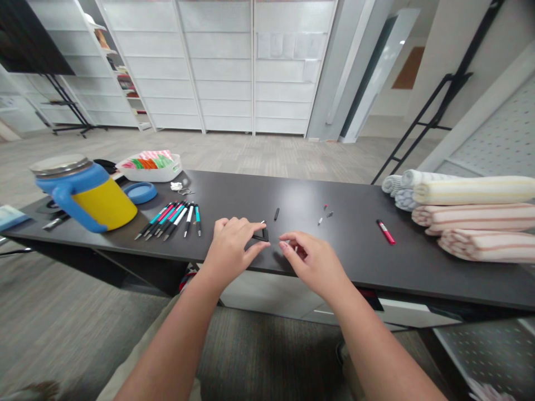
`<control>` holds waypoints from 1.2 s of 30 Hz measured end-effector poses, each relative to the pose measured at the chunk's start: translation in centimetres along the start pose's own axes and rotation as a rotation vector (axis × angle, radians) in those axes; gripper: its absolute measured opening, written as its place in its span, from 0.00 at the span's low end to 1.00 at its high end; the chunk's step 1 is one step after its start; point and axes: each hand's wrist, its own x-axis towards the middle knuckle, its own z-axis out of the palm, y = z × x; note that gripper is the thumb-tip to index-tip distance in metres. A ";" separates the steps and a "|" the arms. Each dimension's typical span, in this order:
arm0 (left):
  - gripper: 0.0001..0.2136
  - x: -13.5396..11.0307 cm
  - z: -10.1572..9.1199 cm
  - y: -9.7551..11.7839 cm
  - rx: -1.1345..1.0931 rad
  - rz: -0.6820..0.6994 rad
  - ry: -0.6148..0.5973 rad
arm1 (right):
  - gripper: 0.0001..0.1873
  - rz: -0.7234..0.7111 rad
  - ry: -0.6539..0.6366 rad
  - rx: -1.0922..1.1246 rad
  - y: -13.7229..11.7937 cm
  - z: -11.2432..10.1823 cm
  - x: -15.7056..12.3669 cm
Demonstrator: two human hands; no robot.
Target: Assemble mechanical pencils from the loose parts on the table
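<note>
My left hand [234, 245] is over the dark desk [234, 195], with thumb and forefinger pinched around small black pen parts [261, 236]. Just to its right, my right hand [311, 259] is curled with thumb and fingertips close together. A thin pale sliver shows under its fingers, too small to name. Beyond both hands lies a short black pen piece [276, 214]. Farther right are a tiny red piece [326, 206], a whitish piece [320, 221] and a small greyish part [330, 214]. Several pens [171, 220] lie in a row left of my left hand.
A blue and yellow mug [98, 195] and its blue lid [141, 192] are at the left, near a white basket [156, 174] of colourful packets. A red marker [385, 231] lies right, before rolled striped towels [480, 217]. The desk's front edge runs below my hands.
</note>
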 end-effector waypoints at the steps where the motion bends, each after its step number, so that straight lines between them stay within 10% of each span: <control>1: 0.15 -0.1 0.1 0.4 -0.004 0.033 0.018 | 0.14 -0.005 -0.007 0.030 0.0 -0.1 0.0; 15: 0.20 0.7 1.2 2.2 -0.008 0.125 -0.008 | 0.15 0.198 0.131 0.374 1.1 -0.4 0.2; 36: 0.12 0.6 0.7 0.9 0.150 0.195 -0.085 | 0.10 -0.060 0.079 0.115 0.2 -0.6 0.2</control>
